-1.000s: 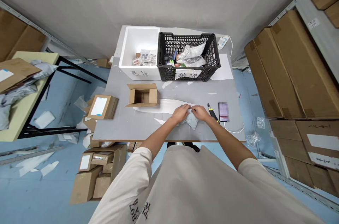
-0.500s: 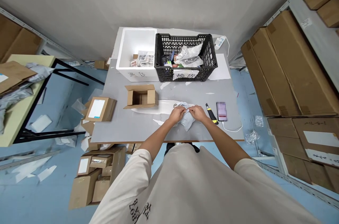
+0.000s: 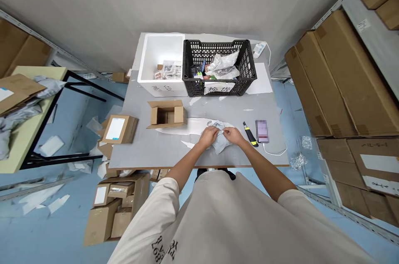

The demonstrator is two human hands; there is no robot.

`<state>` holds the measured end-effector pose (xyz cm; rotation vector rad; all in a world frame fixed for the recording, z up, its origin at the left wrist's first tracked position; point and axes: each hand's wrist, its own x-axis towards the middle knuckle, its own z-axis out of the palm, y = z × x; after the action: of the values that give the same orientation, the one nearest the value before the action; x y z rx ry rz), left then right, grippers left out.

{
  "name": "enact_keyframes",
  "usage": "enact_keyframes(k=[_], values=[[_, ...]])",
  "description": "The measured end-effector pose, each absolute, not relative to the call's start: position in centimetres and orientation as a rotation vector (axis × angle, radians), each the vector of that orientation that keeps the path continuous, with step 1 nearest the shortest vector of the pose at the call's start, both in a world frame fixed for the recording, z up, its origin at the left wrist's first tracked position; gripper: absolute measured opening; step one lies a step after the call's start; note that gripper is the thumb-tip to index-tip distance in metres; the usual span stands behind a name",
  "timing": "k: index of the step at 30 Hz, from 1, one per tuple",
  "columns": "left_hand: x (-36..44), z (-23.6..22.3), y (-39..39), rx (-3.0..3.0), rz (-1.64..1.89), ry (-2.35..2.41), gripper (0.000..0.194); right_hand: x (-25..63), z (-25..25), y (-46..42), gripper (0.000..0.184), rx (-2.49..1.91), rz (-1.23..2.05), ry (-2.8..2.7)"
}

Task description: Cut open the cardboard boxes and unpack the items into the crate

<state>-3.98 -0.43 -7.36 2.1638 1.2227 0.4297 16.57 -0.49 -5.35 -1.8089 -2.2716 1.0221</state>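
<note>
A crumpled pale grey plastic mailing bag [image 3: 220, 143] lies near the table's front edge, between my two hands. My left hand [image 3: 208, 136] pinches its left side, fingers closed on the plastic. From the other side my right hand [image 3: 233, 135] grips the bag close to the left fingertips. Whatever the bag contains is hidden. To the right of my right hand lies a black and yellow utility knife [image 3: 250, 134], with a phone [image 3: 262, 131] on a white cable beside it. An open, empty-looking cardboard box [image 3: 166, 124] stands to the left of my hands.
A white foam box [image 3: 162, 85] and a black plastic crate [image 3: 218, 88] with packages in it stand at the table's back. A closed labelled carton [image 3: 126, 129] sits at the left edge. Stacked cartons [image 3: 339, 77] flank the table on the right.
Both hands keep hold of the bag, and its folds have shifted slightly between the fingers. The whole view has moved a little; the other things stay in place.
</note>
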Motion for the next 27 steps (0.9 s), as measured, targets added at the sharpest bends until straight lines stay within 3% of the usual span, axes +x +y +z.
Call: enact_keyframes(k=[2, 5, 9, 12, 15, 21, 27], values=[[-4.0, -7.1, -0.6, 2.257, 0.364, 1.23, 0.029, 16.6, -4.7, -0.5, 0.031, -1.798, 1.068, -2.329], [-3.6, -6.6, -0.8, 2.39, 0.292, 1.169, 0.03, 16.3, -3.1, 0.2, 0.033, -1.781, 0.857, -2.4], [-2.9, -6.2, -0.8, 2.543, 0.231, 0.951, 0.03, 15.9, -1.5, 1.7, 0.059, -1.503, 0.591, -2.614], [-2.7, -6.1, -1.0, 2.576, 0.22, 0.864, 0.031, 16.1, -1.8, 2.2, 0.039, -1.428, 0.652, -2.78], [-2.9, -6.2, -1.3, 2.553, 0.229, 0.905, 0.032, 16.5, -3.2, 1.7, 0.023, -1.676, 0.729, -2.688], [-3.3, -6.6, -1.6, 2.515, 0.233, 1.033, 0.028, 16.3, -5.4, -0.1, 0.029, -1.97, 0.822, -2.283], [-3.2, -6.7, -1.8, 2.281, 0.238, 1.447, 0.021, 16.5, -5.7, -1.2, 0.035, -1.857, 0.93, -2.254]])
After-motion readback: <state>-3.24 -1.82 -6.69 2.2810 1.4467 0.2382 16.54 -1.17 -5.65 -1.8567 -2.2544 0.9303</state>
